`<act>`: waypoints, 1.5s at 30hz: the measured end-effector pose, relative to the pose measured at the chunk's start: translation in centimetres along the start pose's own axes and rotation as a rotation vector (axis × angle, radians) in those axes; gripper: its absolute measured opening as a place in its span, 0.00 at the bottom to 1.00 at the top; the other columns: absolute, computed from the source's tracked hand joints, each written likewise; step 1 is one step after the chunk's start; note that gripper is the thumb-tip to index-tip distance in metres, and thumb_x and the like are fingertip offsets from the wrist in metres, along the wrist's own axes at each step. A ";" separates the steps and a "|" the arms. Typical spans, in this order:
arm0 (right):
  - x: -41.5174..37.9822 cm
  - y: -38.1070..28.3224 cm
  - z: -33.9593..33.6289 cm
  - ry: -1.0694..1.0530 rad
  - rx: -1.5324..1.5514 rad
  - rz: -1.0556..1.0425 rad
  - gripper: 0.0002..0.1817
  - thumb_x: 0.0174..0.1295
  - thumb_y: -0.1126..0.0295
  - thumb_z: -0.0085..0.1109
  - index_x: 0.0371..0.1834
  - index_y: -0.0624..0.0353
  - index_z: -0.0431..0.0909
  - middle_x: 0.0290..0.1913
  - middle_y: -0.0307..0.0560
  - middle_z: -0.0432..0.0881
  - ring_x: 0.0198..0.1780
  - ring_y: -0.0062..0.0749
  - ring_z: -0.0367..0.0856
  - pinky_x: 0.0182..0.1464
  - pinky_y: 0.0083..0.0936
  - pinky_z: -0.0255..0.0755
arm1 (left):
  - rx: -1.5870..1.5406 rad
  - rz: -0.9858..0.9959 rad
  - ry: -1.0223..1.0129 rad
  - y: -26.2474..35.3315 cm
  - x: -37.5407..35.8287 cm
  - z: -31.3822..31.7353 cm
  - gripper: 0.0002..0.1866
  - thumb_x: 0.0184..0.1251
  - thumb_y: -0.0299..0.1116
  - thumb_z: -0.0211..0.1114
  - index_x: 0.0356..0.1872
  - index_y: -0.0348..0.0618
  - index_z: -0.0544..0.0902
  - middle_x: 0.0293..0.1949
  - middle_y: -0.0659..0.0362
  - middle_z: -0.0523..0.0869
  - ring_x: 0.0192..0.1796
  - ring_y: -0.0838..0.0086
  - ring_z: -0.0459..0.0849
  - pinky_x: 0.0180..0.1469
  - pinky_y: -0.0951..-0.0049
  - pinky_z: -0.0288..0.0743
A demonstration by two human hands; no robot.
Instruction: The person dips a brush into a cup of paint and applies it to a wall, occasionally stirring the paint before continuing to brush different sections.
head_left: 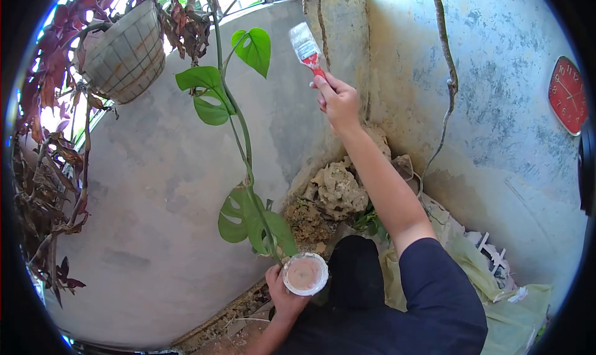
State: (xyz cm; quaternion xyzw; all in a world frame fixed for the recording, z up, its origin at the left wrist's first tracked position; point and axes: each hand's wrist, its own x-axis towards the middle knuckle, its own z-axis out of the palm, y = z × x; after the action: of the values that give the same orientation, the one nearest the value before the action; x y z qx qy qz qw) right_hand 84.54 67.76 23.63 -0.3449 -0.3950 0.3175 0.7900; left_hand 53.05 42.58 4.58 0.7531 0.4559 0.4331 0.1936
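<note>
Raised toward the wall (285, 100), my right hand (338, 100) is closed round the red handle of a paintbrush (304, 43). The brush points up and its bristles look coated with whitish paint. Low in the view, my left hand (286, 296) holds a round tub (305, 274) with a whitish rim and pale pinkish contents. A green vine (239, 119) with broad split leaves climbs in front of the wall, its lower leaves (248, 221) just above the tub.
A hanging basket (124, 54) and reddish dried foliage (46, 94) fill the upper left. Rocks (338, 190) stand in the corner. A thin root (448, 82) hangs on the right wall, near a red clock (567, 95). Greenish cloth (515, 311) lies at lower right.
</note>
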 end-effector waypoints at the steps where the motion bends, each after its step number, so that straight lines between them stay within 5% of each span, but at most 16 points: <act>1: 1.1 0.6 0.6 0.065 -0.233 -0.179 0.17 0.70 0.66 0.65 0.60 0.59 0.85 0.37 0.43 0.86 0.27 0.23 0.76 0.28 0.22 0.68 | 0.010 -0.005 -0.007 0.4 0.0 -0.2 0.36 0.35 0.39 0.88 0.52 0.40 0.86 0.56 0.50 0.79 0.59 0.53 0.78 0.63 0.58 0.72; 3: 2.9 1.5 1.7 0.198 -0.699 -0.535 0.16 0.69 0.68 0.64 0.58 0.58 0.86 0.36 0.48 0.85 0.30 0.28 0.79 0.32 0.27 0.73 | 0.023 -0.006 -0.013 0.9 0.1 -0.4 0.36 0.35 0.39 0.88 0.52 0.41 0.86 0.55 0.50 0.79 0.59 0.53 0.78 0.62 0.58 0.73; 9: 5.9 3.2 2.4 0.200 -0.909 -0.912 0.19 0.65 0.69 0.64 0.60 0.54 0.86 0.35 0.55 0.83 0.34 0.48 0.83 0.39 0.38 0.77 | 0.031 -0.011 -0.017 1.1 -0.3 -0.6 0.35 0.36 0.39 0.88 0.52 0.41 0.86 0.55 0.51 0.78 0.59 0.53 0.78 0.63 0.58 0.73; 15: 0.0 3.0 -0.8 0.096 -1.068 -0.542 0.19 0.68 0.64 0.61 0.62 0.51 0.85 0.34 0.54 0.81 0.33 0.49 0.83 0.38 0.42 0.79 | 0.029 -0.012 -0.035 1.6 -0.4 -1.0 0.35 0.36 0.38 0.88 0.52 0.41 0.86 0.56 0.51 0.78 0.60 0.54 0.78 0.63 0.58 0.73; 21: 3.2 -1.9 1.8 0.197 -1.067 -0.667 0.19 0.71 0.56 0.59 0.58 0.51 0.86 0.35 0.54 0.81 0.33 0.51 0.85 0.37 0.43 0.79 | 0.034 -0.005 -0.025 1.6 -0.4 -0.9 0.36 0.35 0.38 0.88 0.52 0.42 0.86 0.56 0.51 0.79 0.60 0.53 0.78 0.63 0.57 0.74; 31: 3.0 -0.8 0.4 0.140 -1.141 -0.520 0.18 0.68 0.58 0.60 0.56 0.50 0.88 0.33 0.56 0.84 0.37 0.51 0.86 0.41 0.45 0.80 | 0.057 0.016 -0.048 1.9 -0.2 -1.1 0.34 0.36 0.39 0.87 0.51 0.42 0.86 0.55 0.51 0.80 0.58 0.53 0.79 0.62 0.57 0.73; 37: 8.1 -3.7 2.2 0.221 -1.101 -0.700 0.17 0.69 0.56 0.59 0.54 0.49 0.89 0.33 0.58 0.85 0.38 0.55 0.86 0.42 0.46 0.80 | -0.003 0.031 -0.037 1.9 -0.1 -0.5 0.34 0.37 0.40 0.86 0.51 0.42 0.87 0.54 0.52 0.81 0.59 0.53 0.77 0.63 0.57 0.71; 43: 4.7 -1.7 -1.3 -0.083 -1.355 -0.403 0.15 0.68 0.56 0.59 0.45 0.53 0.90 0.33 0.60 0.85 0.38 0.56 0.86 0.42 0.49 0.79 | 0.006 0.040 -0.025 1.7 0.2 -0.4 0.34 0.37 0.38 0.87 0.51 0.42 0.86 0.55 0.52 0.80 0.58 0.53 0.78 0.62 0.57 0.72; 45: 3.0 -1.9 -2.3 -0.040 -1.302 -0.424 0.15 0.68 0.57 0.59 0.42 0.54 0.89 0.34 0.59 0.86 0.39 0.56 0.86 0.42 0.49 0.79 | 0.012 0.050 -0.032 1.7 0.1 -0.4 0.34 0.36 0.38 0.88 0.51 0.42 0.85 0.55 0.51 0.80 0.58 0.53 0.79 0.61 0.57 0.74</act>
State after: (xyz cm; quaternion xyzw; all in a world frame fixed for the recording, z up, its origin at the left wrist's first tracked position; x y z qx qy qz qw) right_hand 88.37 68.33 25.34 -0.6590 -0.5790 -0.1398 0.4594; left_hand 53.61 41.80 6.02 0.7723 0.4361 0.4230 0.1856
